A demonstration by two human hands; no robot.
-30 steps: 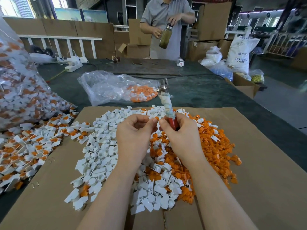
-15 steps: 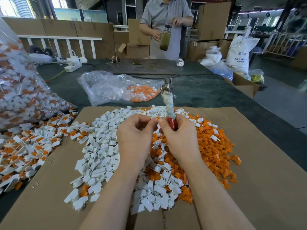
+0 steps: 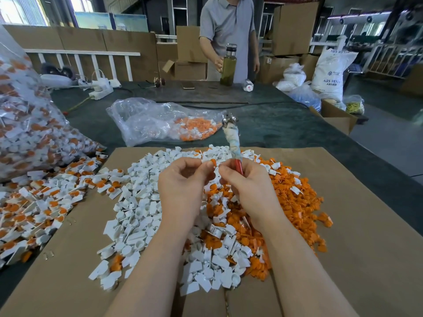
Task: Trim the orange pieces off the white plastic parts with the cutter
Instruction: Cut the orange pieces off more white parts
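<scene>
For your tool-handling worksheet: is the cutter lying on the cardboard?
No, the right hand grips the cutter, which points up above the cardboard.

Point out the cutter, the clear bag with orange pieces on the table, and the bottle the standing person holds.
cutter (image 3: 233,138): head view, on its cloth-wrapped handle above the right hand.
clear bag (image 3: 146,120): head view, on its crumpled clear middle.
bottle (image 3: 228,69): head view, on its glass body.

Trimmed parts (image 3: 146,216) on cardboard (image 3: 357,225), bag (image 3: 160,121) behind
</scene>
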